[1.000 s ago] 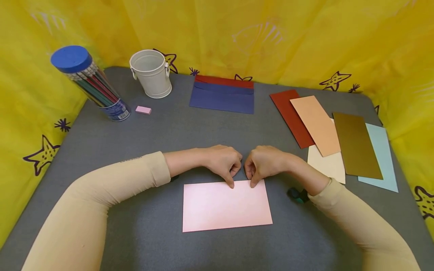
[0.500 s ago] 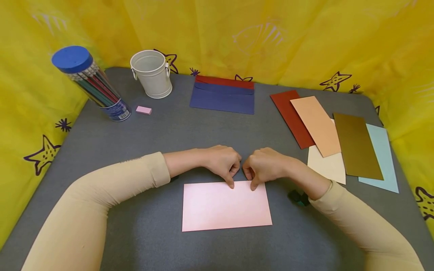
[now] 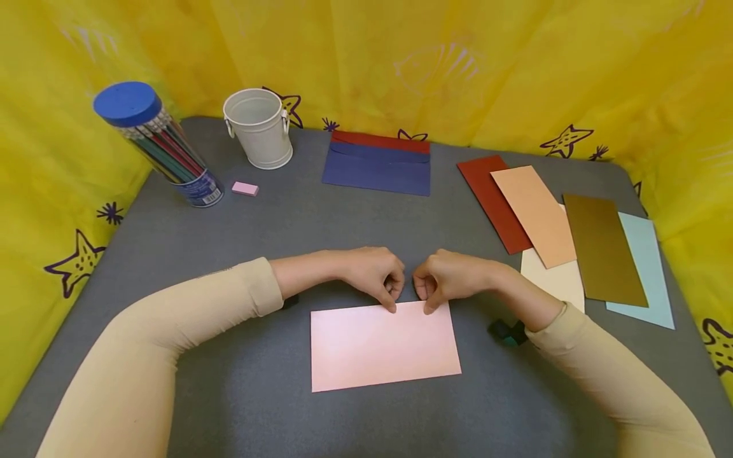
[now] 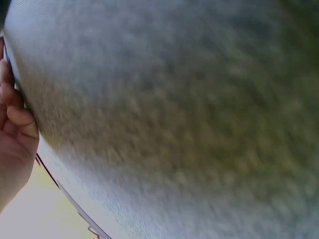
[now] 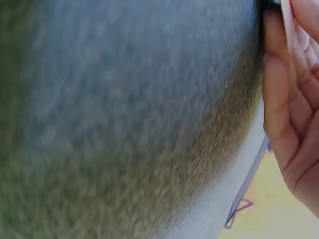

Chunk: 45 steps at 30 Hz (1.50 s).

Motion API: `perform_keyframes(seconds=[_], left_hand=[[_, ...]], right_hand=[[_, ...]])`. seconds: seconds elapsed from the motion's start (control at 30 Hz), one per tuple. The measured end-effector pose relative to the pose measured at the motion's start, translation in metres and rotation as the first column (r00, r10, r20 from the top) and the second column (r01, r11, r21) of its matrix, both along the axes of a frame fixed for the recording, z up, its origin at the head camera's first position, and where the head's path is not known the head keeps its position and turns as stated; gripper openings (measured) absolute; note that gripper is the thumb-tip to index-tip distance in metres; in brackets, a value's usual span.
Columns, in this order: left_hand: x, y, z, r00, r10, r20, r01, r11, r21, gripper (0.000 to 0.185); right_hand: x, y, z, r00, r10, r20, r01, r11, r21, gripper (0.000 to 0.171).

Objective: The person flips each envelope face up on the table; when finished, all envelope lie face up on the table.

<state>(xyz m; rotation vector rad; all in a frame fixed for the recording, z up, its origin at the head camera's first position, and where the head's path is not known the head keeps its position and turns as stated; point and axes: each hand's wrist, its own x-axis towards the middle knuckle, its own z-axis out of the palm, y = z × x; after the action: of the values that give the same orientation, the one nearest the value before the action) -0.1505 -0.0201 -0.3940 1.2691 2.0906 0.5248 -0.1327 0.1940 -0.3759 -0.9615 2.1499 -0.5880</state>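
Observation:
A plain pink envelope [image 3: 383,348] lies in front of the person in the head view, long side across. At its far edge, the left hand [image 3: 375,273] pinches it with the thumb on top and the fingers behind. The right hand [image 3: 449,280] pinches the same edge further right, near the corner. A small gap separates the two hands. In the right wrist view, a pale edge of the envelope [image 5: 287,25] shows between the thumb and fingers. The left wrist view shows only curled fingers [image 4: 17,117] at its left side.
Blue and red envelopes [image 3: 378,168] overlap at the back. Several coloured envelopes or cards [image 3: 604,248] lie fanned at the right. A pencil tub [image 3: 197,187], a pink eraser [image 3: 245,189] and a white bucket [image 3: 260,137] stand at the back left. A yellow curtain [image 3: 366,57] surrounds the grey table.
The pink envelope has turned slightly, its right end shifting a little away from the person. Both thumbs have moved slightly away with its far edge, still pinching it.

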Motion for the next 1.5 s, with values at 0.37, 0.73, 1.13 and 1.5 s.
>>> perform_keyframes(seconds=[0.37,0.73,1.13,1.5], left_hand=[[-0.024,-0.023,0.014,0.993,0.085,0.083,-0.091,0.994,0.061,0.009],[-0.059,-0.057,0.030,0.938,0.332,0.101,-0.343,0.931,0.125,0.010],[-0.082,-0.090,0.024,0.685,0.625,0.373,-0.718,0.667,0.200,0.011],[-0.094,-0.095,0.028,0.568,0.678,0.466,-0.822,0.492,0.285,0.009]], right_hand=[[-0.026,0.021,0.010,0.988,-0.148,0.039,0.152,0.981,-0.121,0.009],[-0.049,0.038,0.020,0.940,-0.340,0.014,0.336,0.921,-0.196,0.011],[-0.069,0.055,0.027,0.837,-0.547,-0.015,0.526,0.811,-0.254,0.013],[-0.083,0.057,0.039,0.704,-0.710,0.033,0.663,0.640,-0.388,0.017]])
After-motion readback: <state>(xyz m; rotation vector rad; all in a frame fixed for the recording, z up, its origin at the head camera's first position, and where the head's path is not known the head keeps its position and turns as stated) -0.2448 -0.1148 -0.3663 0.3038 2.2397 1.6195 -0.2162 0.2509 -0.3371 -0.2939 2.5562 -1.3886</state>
